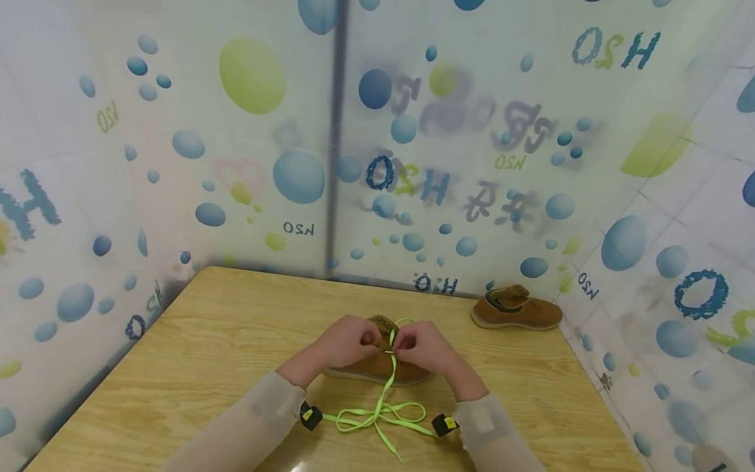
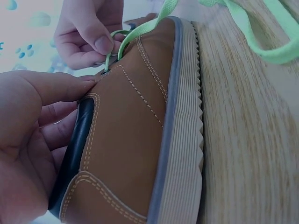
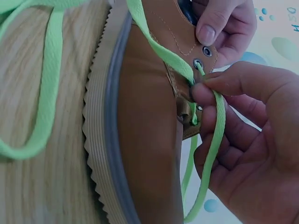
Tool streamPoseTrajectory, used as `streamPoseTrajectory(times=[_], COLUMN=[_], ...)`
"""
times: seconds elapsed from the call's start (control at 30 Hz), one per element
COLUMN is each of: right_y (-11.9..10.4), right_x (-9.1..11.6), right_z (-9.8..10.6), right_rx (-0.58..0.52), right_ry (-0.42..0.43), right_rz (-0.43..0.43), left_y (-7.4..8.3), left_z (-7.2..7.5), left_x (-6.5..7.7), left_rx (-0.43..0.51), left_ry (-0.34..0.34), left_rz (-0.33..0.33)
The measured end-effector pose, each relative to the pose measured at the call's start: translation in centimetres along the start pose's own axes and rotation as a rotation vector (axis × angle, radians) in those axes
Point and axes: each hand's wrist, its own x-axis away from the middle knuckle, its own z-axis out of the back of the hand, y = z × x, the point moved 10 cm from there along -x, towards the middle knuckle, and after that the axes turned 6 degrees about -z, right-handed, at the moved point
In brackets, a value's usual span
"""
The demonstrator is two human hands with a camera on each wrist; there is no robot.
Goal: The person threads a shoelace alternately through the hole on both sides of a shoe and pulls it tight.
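A brown shoe (image 1: 366,370) with a pale ribbed sole lies across the table in front of me. My left hand (image 1: 348,341) grips its upper near the collar, the thumb pressed by the eyelets in the right wrist view. Close to the metal eyelets (image 3: 207,51), my right hand (image 1: 427,344) pinches a bright green shoelace (image 3: 217,133) between thumb and forefinger. In the right wrist view the lace passes through an eyelet just above those fingertips. Its other length trails over the shoe's side and lies in loops on the table. Part of the shoe's opening is hidden behind my left hand.
A second brown shoe (image 1: 519,313), with no lace visible, stands at the table's back right corner by the wall. The wooden table (image 1: 248,328) meets patterned walls at its back and right. Black wrist cameras (image 1: 310,415) sit near the loose lace.
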Motion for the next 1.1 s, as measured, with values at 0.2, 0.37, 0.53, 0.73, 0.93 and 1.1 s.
streamPoseTrajectory(times=[0.2, 0.37, 0.53, 0.73, 0.93, 1.1], right_y=[-0.5, -0.8, -1.1, -0.8, -0.1, -0.3], right_x=[0.1, 0.2, 0.1, -0.1, -0.2, -0.1], right_z=[-0.5, -0.5, -0.9, -0.8, -0.7, -0.8], right_rx=[0.012, -0.02, -0.047, -0.019, -0.008, 0.024], right_ry=[0.0, 0.02, 0.026, 0.069, 0.117, 0.123], right_rz=[0.024, 0.032, 0.055, 0.002, -0.063, -0.053], left_y=[0.0, 0.0, 0.0, -0.1, -0.1, -0.2], left_z=[-0.1, -0.1, -0.1, 0.1, 0.0, 0.0], left_x=[0.0, 0.0, 0.0, 0.0, 0.0, 0.1], left_rx=[0.008, 0.008, 0.017, 0.032, 0.024, 0.025], left_ry=[-0.013, -0.015, -0.013, -0.002, 0.005, 0.009], left_rz=[0.002, 0.008, 0.005, 0.009, -0.004, -0.02])
